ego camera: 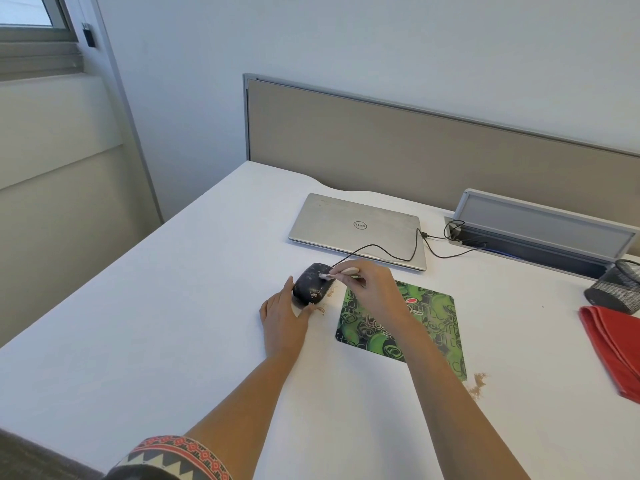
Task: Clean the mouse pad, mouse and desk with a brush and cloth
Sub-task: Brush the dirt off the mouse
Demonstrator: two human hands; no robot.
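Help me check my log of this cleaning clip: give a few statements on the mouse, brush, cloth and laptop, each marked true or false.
1. The right hand holds a small brush against the black mouse. True.
2. The mouse sits on the green mouse pad. False: it sits on the white desk, left of the pad.
3. The left hand touches the mouse. True.
4. The Dell laptop is open. False: its lid is closed.
5. The red cloth lies untouched near the desk's right edge. True.
6. No dirt is left on the desk. False: brown crumbs lie by the pad's near corner and beside the mouse.
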